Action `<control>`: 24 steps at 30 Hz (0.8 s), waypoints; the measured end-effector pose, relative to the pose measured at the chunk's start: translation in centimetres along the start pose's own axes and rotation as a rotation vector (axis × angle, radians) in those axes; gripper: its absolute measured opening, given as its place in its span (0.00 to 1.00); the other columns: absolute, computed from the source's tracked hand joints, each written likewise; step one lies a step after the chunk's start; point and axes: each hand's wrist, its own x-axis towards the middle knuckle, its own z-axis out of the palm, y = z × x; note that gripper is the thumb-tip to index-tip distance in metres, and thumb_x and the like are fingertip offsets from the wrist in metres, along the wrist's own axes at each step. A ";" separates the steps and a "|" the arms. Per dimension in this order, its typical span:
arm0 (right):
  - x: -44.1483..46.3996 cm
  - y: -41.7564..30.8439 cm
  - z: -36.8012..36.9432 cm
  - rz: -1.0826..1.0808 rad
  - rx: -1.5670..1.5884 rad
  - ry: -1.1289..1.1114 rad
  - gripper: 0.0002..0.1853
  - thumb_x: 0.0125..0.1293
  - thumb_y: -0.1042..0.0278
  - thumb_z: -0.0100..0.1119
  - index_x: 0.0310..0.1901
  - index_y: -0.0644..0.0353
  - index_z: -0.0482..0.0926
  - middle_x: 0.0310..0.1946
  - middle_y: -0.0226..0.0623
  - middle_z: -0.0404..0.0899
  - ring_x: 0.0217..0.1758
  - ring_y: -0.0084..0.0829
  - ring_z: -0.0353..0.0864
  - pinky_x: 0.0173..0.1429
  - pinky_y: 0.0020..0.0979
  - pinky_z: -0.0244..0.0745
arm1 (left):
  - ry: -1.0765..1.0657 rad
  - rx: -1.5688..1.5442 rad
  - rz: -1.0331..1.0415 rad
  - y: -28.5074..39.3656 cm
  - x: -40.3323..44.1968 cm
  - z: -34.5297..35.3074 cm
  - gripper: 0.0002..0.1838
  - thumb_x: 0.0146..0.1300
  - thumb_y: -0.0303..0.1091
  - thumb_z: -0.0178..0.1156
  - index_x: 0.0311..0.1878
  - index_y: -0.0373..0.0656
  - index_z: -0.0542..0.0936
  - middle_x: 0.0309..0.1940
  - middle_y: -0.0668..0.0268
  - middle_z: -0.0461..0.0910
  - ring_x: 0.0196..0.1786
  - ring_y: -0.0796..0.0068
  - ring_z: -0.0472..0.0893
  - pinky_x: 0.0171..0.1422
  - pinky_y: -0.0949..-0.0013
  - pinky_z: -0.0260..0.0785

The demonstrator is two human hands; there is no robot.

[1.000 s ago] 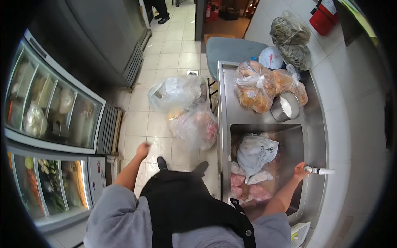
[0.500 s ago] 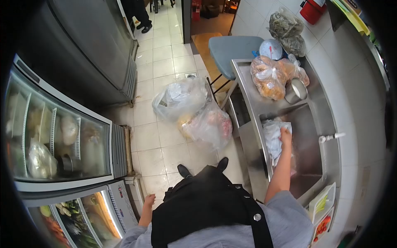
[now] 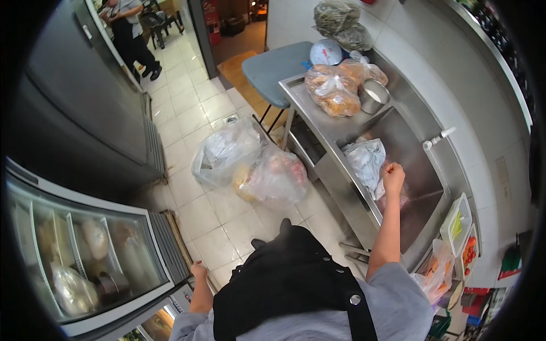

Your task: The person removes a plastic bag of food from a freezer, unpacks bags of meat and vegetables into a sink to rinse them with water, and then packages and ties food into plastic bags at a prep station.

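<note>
My right hand is over the steel sink, its fingers curled together beside a pale plastic bag. Whether the fingers pinch anything is too small to make out. Pinkish pieces, partly covered by the bag and my arm, lie in the sink below. Low at the left, my left hand hangs away from every object near the fridge, its fingers loosely bent and too small to read clearly. A white-handled tap is on the far side of the sink.
Clear plastic bags lie on the floor left of the sink. Bagged brown food and a metal pot stand on the counter, beside a grey table. Glass-door fridges line the left. A person stands at the back.
My right hand went from the tap to the pale bag, then shifted slightly off it. The view has turned, bringing more of the person at the back and baskets at the right into sight.
</note>
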 end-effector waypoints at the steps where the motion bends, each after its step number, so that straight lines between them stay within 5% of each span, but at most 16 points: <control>1: 0.3 2.1 0.0 0.130 0.011 -0.177 0.13 0.44 0.80 0.58 0.35 0.61 0.77 0.41 0.52 0.75 0.43 0.46 0.77 0.48 0.39 0.72 | 0.071 0.000 0.026 1.3 0.5 0.6 0.20 0.43 0.21 0.59 0.44 0.43 0.80 0.47 0.49 0.77 0.52 0.52 0.75 0.55 0.60 0.68; 2: -0.1 1.9 -0.4 0.148 0.014 -0.150 0.13 0.44 0.80 0.58 0.35 0.61 0.77 0.41 0.52 0.75 0.43 0.46 0.77 0.48 0.39 0.72 | 0.141 0.001 0.057 3.7 0.7 1.0 0.19 0.42 0.20 0.57 0.41 0.43 0.81 0.42 0.50 0.79 0.46 0.53 0.78 0.51 0.61 0.71; 4: -3.5 -0.1 -1.2 -0.051 -0.322 -0.119 0.28 0.48 0.74 0.62 0.55 0.59 0.72 0.62 0.60 0.59 0.65 0.50 0.63 0.63 0.39 0.64 | 0.100 0.101 0.116 7.3 1.3 1.1 0.17 0.42 0.22 0.59 0.41 0.43 0.81 0.37 0.51 0.80 0.46 0.54 0.78 0.50 0.61 0.71; 6: -4.9 -1.6 -2.6 0.092 -0.080 -0.359 0.38 0.46 0.71 0.63 0.63 0.56 0.63 0.69 0.63 0.36 0.72 0.59 0.40 0.73 0.40 0.45 | 0.066 0.210 0.462 11.5 0.3 1.4 0.16 0.43 0.28 0.65 0.40 0.43 0.81 0.36 0.51 0.80 0.45 0.55 0.79 0.49 0.60 0.71; 10: -13.1 -2.7 -3.4 0.093 -0.019 -0.249 0.29 0.49 0.70 0.63 0.57 0.55 0.70 0.67 0.62 0.45 0.71 0.57 0.47 0.72 0.41 0.50 | -0.233 0.085 0.401 17.5 2.6 2.9 0.19 0.42 0.36 0.69 0.40 0.43 0.81 0.35 0.51 0.81 0.43 0.55 0.80 0.49 0.60 0.71; 12: -18.9 -3.0 -4.8 0.147 0.014 -0.156 0.26 0.50 0.71 0.62 0.55 0.55 0.72 0.66 0.62 0.47 0.70 0.57 0.49 0.71 0.41 0.51 | -0.267 0.443 0.778 19.3 4.7 4.1 0.20 0.43 0.41 0.68 0.40 0.43 0.82 0.33 0.51 0.81 0.42 0.55 0.80 0.49 0.60 0.71; 14: -25.7 -2.5 -6.5 0.230 0.019 -0.034 0.24 0.50 0.71 0.61 0.52 0.55 0.73 0.66 0.62 0.50 0.69 0.57 0.51 0.70 0.42 0.53 | -0.536 0.632 0.888 21.1 8.9 6.0 0.19 0.44 0.44 0.68 0.40 0.46 0.83 0.36 0.53 0.82 0.43 0.56 0.80 0.48 0.61 0.71; 17: -37.5 -0.1 -7.8 0.479 -0.015 -0.042 0.19 0.51 0.72 0.59 0.48 0.55 0.75 0.64 0.59 0.54 0.65 0.56 0.58 0.67 0.42 0.58 | -0.800 1.161 1.296 25.8 11.0 8.8 0.13 0.53 0.39 0.63 0.40 0.43 0.81 0.18 0.65 0.77 0.18 0.72 0.75 0.26 0.67 0.70; 19: -46.2 2.0 -8.1 0.714 -0.102 -0.092 0.17 0.50 0.70 0.60 0.45 0.54 0.77 0.61 0.55 0.60 0.63 0.53 0.62 0.64 0.40 0.62 | -0.822 1.305 1.239 29.0 9.2 10.6 0.12 0.53 0.36 0.62 0.39 0.42 0.80 0.19 0.65 0.77 0.19 0.73 0.75 0.25 0.68 0.70; 22: -61.9 5.9 -6.8 1.102 -0.056 -0.245 0.14 0.48 0.64 0.59 0.40 0.53 0.81 0.46 0.48 0.77 0.56 0.46 0.72 0.58 0.38 0.68 | -0.833 1.048 0.895 31.7 5.4 14.4 0.11 0.53 0.33 0.60 0.39 0.41 0.79 0.20 0.66 0.76 0.20 0.74 0.75 0.23 0.70 0.68; 24: -75.1 7.7 -3.8 1.499 -0.092 -0.234 0.11 0.50 0.64 0.57 0.34 0.56 0.84 0.36 0.47 0.81 0.40 0.43 0.80 0.48 0.38 0.74 | -0.893 0.921 0.874 32.4 2.1 17.8 0.10 0.53 0.31 0.58 0.39 0.40 0.79 0.20 0.66 0.76 0.20 0.75 0.74 0.22 0.72 0.67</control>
